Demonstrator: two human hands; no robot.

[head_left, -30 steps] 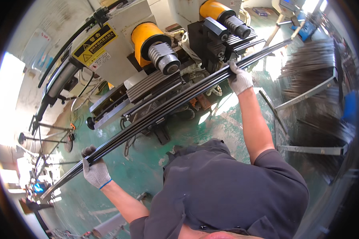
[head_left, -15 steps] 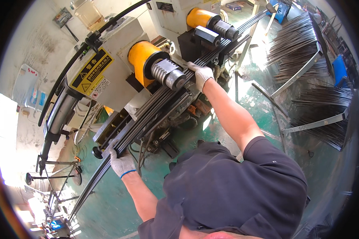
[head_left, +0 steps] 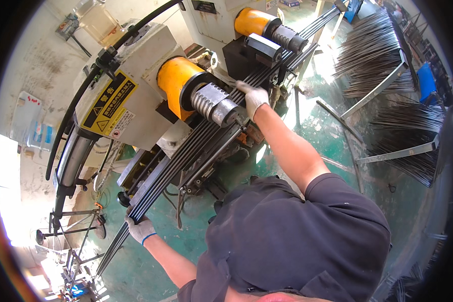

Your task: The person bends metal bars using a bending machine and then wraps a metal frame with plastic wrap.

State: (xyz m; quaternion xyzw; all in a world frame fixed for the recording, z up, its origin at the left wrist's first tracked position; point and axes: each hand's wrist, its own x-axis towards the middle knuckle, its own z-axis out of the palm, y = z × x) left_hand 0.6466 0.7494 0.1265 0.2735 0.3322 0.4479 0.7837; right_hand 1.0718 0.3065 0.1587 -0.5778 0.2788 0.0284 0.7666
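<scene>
Low at left, long metal rods (head_left: 170,173) are gripped by the gloved left hand (head_left: 141,230); farther along, the fingers of the gloved right hand (head_left: 255,98) can't be read. Apparently they're being positioned past yellow-housed spindles (head_left: 212,103); level guidance is called for.

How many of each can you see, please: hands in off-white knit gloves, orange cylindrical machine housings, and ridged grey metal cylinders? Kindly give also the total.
Hands in off-white knit gloves: 2
Orange cylindrical machine housings: 2
Ridged grey metal cylinders: 2
Total: 6
</scene>
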